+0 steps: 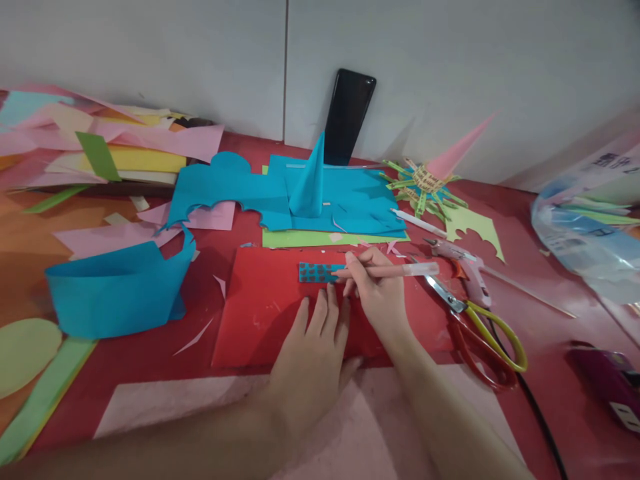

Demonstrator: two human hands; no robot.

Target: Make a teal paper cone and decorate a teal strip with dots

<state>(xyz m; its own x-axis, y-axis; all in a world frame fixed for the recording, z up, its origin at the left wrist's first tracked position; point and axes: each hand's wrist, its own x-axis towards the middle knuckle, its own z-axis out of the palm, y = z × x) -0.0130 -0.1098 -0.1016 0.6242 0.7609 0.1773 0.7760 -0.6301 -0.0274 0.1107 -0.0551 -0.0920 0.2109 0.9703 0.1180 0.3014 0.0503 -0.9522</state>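
Note:
My right hand (377, 290) is closed around a pen (393, 271) with a pinkish barrel and a clear end. Its tip meets a small blue paper strip (313, 272) covered in rows of dark marks. The strip lies on a red sheet (260, 300). Flat on that sheet, just below the strip, rests my left hand (317, 333), fingers stretched out toward the strip's lower edge. The strip's right end is partly hidden by my right hand.
Scissors (453, 303) and a pink glue gun (463, 260) lie to the right. Behind stand a blue paper cone (310, 187), a propped phone (350, 113) and a pink cone (460, 150) on green strips. A blue paper band (110, 293) and paper scraps (150, 143) sit left.

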